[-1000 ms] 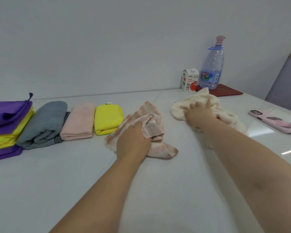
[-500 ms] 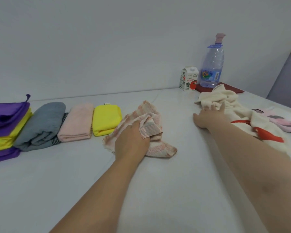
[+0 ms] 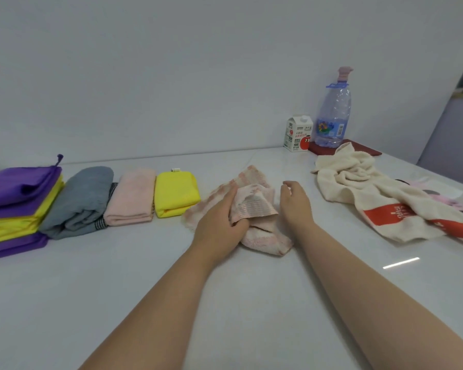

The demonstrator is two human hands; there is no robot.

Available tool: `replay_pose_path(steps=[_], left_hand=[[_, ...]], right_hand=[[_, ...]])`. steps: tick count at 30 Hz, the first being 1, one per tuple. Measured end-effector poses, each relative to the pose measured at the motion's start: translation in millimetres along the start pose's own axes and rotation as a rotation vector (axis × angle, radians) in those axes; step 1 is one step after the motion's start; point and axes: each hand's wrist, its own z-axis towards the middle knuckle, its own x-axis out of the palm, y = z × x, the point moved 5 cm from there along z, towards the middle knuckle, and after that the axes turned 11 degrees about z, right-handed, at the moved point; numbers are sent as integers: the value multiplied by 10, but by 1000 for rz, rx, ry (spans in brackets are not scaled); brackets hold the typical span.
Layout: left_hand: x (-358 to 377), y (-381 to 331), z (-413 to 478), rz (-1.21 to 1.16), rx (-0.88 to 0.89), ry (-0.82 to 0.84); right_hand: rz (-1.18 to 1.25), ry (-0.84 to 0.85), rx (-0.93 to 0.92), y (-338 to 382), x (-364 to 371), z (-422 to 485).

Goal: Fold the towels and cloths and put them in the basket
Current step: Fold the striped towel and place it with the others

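At frame centre the left hand point(image 3: 219, 222) grips the crumpled pink-and-white terry towel point(image 3: 263, 236) on the white table point(image 3: 104, 276). The right hand point(image 3: 296, 202) hovers beside it, loosely curled and empty. Gripped in a bunch like this, the towel may fold lopsided.

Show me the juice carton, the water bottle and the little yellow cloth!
juice carton point(image 3: 297, 137), head view, front face.
water bottle point(image 3: 332, 116), head view, clear body.
little yellow cloth point(image 3: 175, 193), head view, top face.
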Motion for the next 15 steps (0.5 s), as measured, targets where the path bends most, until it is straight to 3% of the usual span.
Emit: replay_pose_path(steps=[3, 7, 9, 12, 15], left_hand=[[-41, -102, -112, -182, 99, -31], [-130, -65, -119, 29, 48, -229], [-80, -11, -62, 181, 27, -199], [-61, 98, -18, 222, -127, -159], [-66, 178, -28, 324, -225, -118]], right_hand=[[98, 59, 59, 61, -90, -143], [285, 283, 159, 187, -133, -344], [104, 462, 116, 265, -117, -431], [-256, 705, 33, 308, -73, -530], [-335, 577, -66, 349, -137, -458]])
